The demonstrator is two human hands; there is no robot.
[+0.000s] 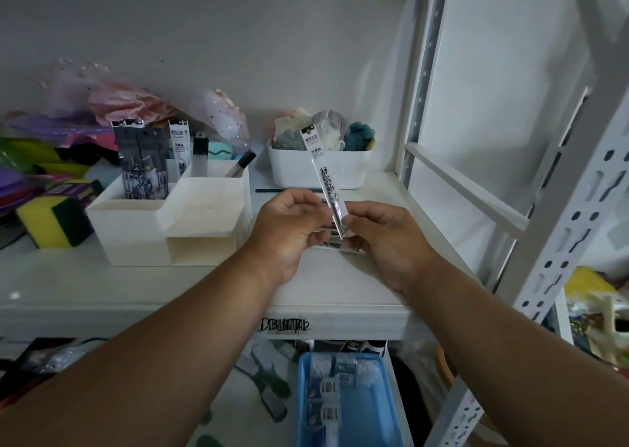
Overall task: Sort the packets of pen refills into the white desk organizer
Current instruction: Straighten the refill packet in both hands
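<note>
A clear packet of pen refills (323, 170) with a white printed header stands nearly upright above the shelf, pinched at its lower end by my right hand (384, 242). My left hand (289, 232) also touches its lower part with the fingertips. More refill packets (335, 245) lie flat on the shelf under both hands, partly hidden. The white desk organizer (170, 218) sits to the left of my hands. Its back compartments hold dark packets (143, 160), a white packet (179, 150) and a pen (242, 164).
A white bin (318, 170) of rolled cloths stands behind my hands. A yellow and green sponge (51, 222) and coloured bags lie at the left. The white shelf upright (425, 72) rises on the right. Below the shelf sits a blue tray (343, 399) with packets.
</note>
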